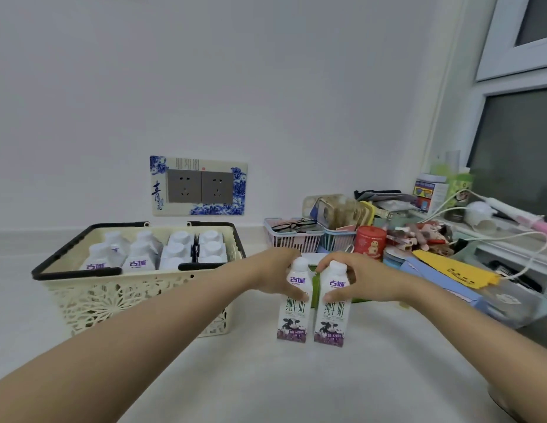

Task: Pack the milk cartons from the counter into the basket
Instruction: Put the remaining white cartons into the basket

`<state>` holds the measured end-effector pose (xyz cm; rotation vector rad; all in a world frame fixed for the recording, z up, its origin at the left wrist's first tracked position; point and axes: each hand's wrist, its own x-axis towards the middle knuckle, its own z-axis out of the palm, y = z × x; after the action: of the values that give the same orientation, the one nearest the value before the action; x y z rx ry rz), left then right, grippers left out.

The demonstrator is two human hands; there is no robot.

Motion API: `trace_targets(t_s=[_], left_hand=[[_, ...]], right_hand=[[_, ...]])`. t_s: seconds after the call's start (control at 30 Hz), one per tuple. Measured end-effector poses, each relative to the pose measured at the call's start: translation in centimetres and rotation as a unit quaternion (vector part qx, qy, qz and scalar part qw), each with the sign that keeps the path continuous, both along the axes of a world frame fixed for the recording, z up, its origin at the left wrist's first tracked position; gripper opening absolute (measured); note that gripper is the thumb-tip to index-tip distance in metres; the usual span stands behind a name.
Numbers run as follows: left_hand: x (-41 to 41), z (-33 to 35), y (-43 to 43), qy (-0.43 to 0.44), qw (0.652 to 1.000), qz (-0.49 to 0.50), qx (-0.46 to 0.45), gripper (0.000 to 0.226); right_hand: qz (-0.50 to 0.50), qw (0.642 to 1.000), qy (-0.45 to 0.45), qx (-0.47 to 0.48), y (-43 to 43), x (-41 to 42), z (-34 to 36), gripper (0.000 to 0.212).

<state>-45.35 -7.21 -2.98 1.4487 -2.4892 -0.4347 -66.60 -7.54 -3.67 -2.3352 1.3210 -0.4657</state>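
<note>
Two white milk cartons with purple bases stand upright side by side on the counter. My left hand (276, 274) grips the left carton (293, 319) around its upper part. My right hand (354, 277) grips the right carton (332, 323) the same way. To the left stands a cream lattice basket (113, 300) with black handles, holding several white-capped cartons (137, 254) in rows. The basket is roughly a hand's width left of the left carton.
A cluttered heap lies at the right: a red tin (370, 241), small baskets with glasses (292, 232), blue and yellow paper (455, 270), cables. A double wall socket (198, 186) sits behind the basket. A window frame is at far right.
</note>
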Motion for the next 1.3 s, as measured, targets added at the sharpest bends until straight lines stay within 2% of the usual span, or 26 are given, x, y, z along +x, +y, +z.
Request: trace_targets(t_s=[0.17,0.3,0.53,0.87,1.07,1.3], left_hand=[[1.1,0.4,2.4,-0.018,0.998,-0.004,-0.053,0.058],[5.7,2.4,6.1,0.066,0.997,0.005,-0.048,0.038],[17.0,4.7,12.8,0.129,0.989,0.066,-0.039,0.047],[28.1,3.5,18.0,0.203,0.961,0.156,-0.101,0.047],[29.4,3.3,17.9,0.225,0.955,0.141,-0.133,0.044],[28.6,3.7,16.5,0.242,0.951,0.106,-0.161,0.045]], right_hand=[[-0.003,0.999,0.002,-0.04,1.2,0.2,0.1,0.046],[0.036,0.997,-0.065,-0.025,3.7,1.9,1.9,0.044],[0.147,0.981,-0.124,0.006,7.3,10.5,4.0,0.041],[0.213,0.976,-0.037,-0.038,7.5,24.4,1.7,0.048],[0.211,0.976,0.035,-0.037,7.3,26.4,0.2,0.054],[0.217,0.976,0.025,-0.009,7.4,26.4,0.3,0.058]])
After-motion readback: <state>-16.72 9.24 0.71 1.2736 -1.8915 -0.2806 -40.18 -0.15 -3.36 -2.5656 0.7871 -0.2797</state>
